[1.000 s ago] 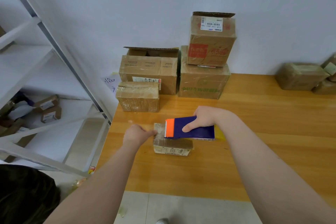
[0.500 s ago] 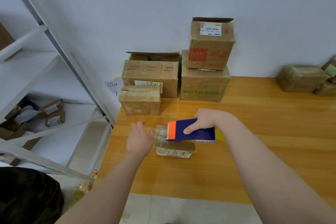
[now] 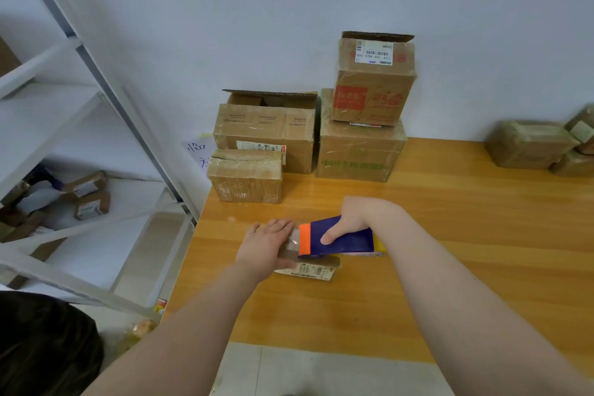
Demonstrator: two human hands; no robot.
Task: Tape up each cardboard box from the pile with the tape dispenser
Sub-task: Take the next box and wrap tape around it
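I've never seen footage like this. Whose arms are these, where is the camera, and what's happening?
No machine here: these are a person's bare arms, filmed by a wide-angle camera worn on the head, looking forward and down. The left hand lies flat on a small cardboard box on the wooden table. The right hand grips a blue and orange tape dispenser on top of that box. More boxes are stacked against the wall, and a white shelf rack stands to the left.
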